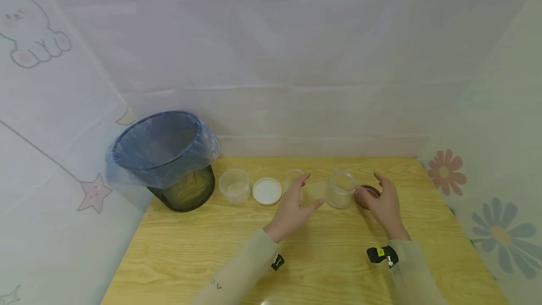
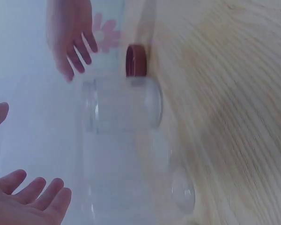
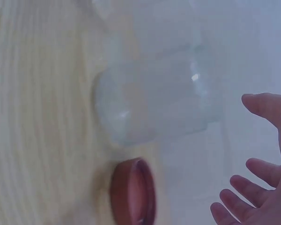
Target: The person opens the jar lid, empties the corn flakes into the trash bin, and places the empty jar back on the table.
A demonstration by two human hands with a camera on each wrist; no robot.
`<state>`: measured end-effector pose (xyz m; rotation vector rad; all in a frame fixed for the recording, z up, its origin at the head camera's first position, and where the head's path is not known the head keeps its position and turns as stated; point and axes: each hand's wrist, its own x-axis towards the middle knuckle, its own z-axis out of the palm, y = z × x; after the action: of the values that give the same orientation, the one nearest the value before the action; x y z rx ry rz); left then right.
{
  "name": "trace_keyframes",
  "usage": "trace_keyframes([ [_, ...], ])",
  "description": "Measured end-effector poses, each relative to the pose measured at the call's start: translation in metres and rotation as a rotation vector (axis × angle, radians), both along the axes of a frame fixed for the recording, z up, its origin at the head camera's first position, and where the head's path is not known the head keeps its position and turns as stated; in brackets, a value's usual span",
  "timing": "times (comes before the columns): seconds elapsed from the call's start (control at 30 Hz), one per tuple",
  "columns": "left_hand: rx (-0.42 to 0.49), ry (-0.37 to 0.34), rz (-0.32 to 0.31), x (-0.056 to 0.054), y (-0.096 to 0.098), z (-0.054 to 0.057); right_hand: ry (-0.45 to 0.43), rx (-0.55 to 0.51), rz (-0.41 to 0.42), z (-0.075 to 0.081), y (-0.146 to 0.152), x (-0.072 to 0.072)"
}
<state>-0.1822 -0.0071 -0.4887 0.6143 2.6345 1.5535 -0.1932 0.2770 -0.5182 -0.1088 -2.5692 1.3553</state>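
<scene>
A clear jar [image 1: 341, 191] stands upright and uncovered between the two hands. Just right of it is a reddish-brown screw lid [image 1: 368, 195], partly covered by the right hand in the head view. My left hand [image 1: 293, 208] hovers left of the jar, thumb and fingers spread, holding nothing. On the other side my right hand [image 1: 385, 204] is held above the lid with its fingers apart, and it too holds nothing. In the right wrist view the lid [image 3: 131, 192] rests on the wood beside the jar [image 3: 154, 96], apart from the fingers [image 3: 243, 190].
Along the back of the wooden table [image 1: 203, 253] stand a clear plastic tub [image 1: 234, 192], a round white lid [image 1: 267, 191] and another clear container [image 1: 293, 175], partly behind the left hand. At the left is a dark bin with a blue bag [image 1: 186, 161]. A cloth wall [image 1: 271, 69] rises behind.
</scene>
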Motion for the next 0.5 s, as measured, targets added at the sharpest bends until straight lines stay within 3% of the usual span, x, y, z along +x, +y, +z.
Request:
trace_keyframes([
  [0.23,0.011,0.130,0.094,-0.002,-0.048,0.011,0.162,0.031,0.054,0.038,-0.019,0.000],
  [0.5,-0.003,0.261,0.198,-0.010,-0.089,0.051,0.246,0.078,0.120,0.072,-0.037,0.000],
])
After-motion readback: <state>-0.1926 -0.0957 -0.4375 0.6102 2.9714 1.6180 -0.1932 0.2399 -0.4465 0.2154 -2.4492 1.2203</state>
